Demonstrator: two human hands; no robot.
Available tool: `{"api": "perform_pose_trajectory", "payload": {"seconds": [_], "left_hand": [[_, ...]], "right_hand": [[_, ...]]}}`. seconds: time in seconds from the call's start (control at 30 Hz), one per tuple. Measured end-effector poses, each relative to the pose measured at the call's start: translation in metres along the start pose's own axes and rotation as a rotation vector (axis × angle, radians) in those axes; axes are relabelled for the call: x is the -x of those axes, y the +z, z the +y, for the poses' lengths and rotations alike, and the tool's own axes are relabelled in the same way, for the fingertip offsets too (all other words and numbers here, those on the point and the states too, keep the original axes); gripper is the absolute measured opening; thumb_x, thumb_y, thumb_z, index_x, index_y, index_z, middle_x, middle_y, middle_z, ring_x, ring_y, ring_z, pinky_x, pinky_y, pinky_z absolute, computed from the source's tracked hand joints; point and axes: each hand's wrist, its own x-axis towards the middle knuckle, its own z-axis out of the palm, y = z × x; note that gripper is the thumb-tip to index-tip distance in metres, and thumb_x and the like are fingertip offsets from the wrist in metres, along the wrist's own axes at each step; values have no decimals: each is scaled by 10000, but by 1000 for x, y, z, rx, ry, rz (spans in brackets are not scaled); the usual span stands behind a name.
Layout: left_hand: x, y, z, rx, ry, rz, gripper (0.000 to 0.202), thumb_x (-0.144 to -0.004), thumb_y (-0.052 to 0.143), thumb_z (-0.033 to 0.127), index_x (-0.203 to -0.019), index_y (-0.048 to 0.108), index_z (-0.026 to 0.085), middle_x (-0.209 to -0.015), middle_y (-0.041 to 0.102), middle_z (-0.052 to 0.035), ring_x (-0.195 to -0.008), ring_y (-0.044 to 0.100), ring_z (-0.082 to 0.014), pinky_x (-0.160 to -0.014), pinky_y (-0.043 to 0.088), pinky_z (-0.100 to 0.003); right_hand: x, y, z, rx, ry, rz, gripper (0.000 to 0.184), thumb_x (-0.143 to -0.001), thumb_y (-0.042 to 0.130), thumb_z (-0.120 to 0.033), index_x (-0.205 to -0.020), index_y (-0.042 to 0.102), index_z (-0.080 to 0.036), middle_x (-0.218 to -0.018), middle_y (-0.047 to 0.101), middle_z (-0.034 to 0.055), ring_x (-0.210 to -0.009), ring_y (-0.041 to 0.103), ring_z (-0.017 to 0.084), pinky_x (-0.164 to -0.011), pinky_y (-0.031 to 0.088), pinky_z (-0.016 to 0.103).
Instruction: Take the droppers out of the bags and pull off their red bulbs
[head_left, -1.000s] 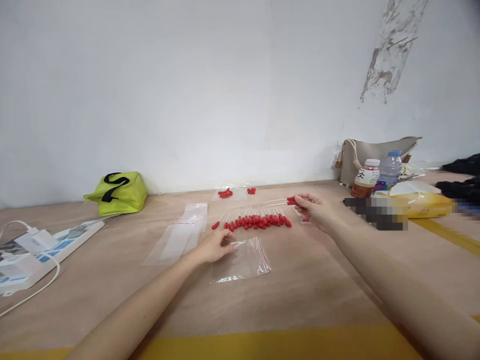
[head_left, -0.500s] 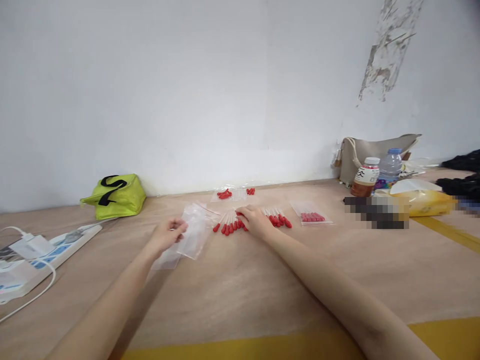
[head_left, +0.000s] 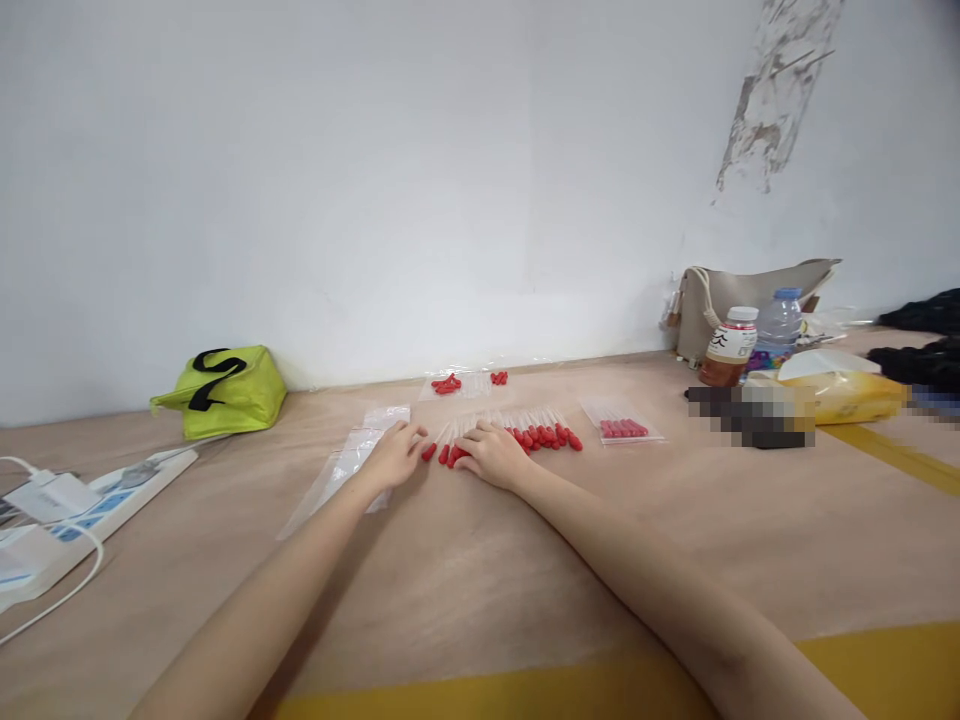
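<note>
Droppers (head_left: pixel 551 436) with red rubber bulbs and clear stems lie side by side in a row, bulbs toward me. My right hand (head_left: pixel 493 455) is over the left part of this row, thumb and fingers closed about a dropper's red bulb (head_left: pixel 456 454); its palm hides other droppers. Just left of the row is my left hand (head_left: pixel 394 455), its fingers curved and apart, close to the leftmost dropper (head_left: pixel 429 451), nothing seen in them. Flat clear zip bags (head_left: pixel 345 462) lie partly beneath my left hand and forearm. At the right, another zip bag (head_left: pixel 621 420) contains several droppers.
More red-bulbed droppers (head_left: pixel 447 384) in clear plastic lie near the wall. On the left are a lime-green bag (head_left: pixel 232 393) and a power strip (head_left: pixel 112 510) with cables. Bottles (head_left: pixel 729 350), a beige bag (head_left: pixel 750 285) and a yellow packet (head_left: pixel 847 390) stand at the right.
My left hand has let go of the clear zip bag, now flat on the table, and moved right to the row's end. My right hand has shifted slightly left along the droppers.
</note>
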Motion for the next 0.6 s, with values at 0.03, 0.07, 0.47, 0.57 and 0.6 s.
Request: {"api": "perform_pose_trajectory", "payload": {"seconds": [0.03,0.07,0.47,0.57,0.6], "left_hand": [[-9,5,4,9,-25,-30,206,-790,428,260,-948,545,197,-997,582,-60,-918,553,-182,-820,398,-273],[-16,10,7,14,-60,-46,208,-787,435,258,-951,545,191,-943,606,-60,-864,573,-183,-773,416,-272],[-29,29,29,52,-221,-19,208,-779,463,325,-757,607,177,-764,657,-48,-728,606,-179,-610,413,-240],[-28,27,31,-4,-231,8,292,-770,456,362,-595,599,178,-670,636,-72,-757,597,-230,-624,391,-274],[-27,26,30,-16,-237,5,321,-774,444,364,-555,587,178,-625,623,-72,-730,596,-232,-611,383,-277]], "right_hand": [[5,-6,2,12,14,18,274,-831,480,-380,-954,605,-170,-897,617,85,-873,472,202,-754,330,320],[11,-13,5,26,29,39,285,-840,459,-390,-950,610,-174,-902,613,85,-877,469,205,-758,326,327],[132,-86,141,203,996,164,303,-802,408,-341,-907,640,-176,-927,628,90,-927,530,227,-804,362,330],[147,-87,161,137,1251,-5,403,-731,476,-445,-924,638,-130,-877,639,139,-848,579,254,-686,405,324],[150,-85,165,116,1270,-34,424,-701,503,-476,-871,652,-117,-830,643,150,-799,591,258,-644,410,320]]}}
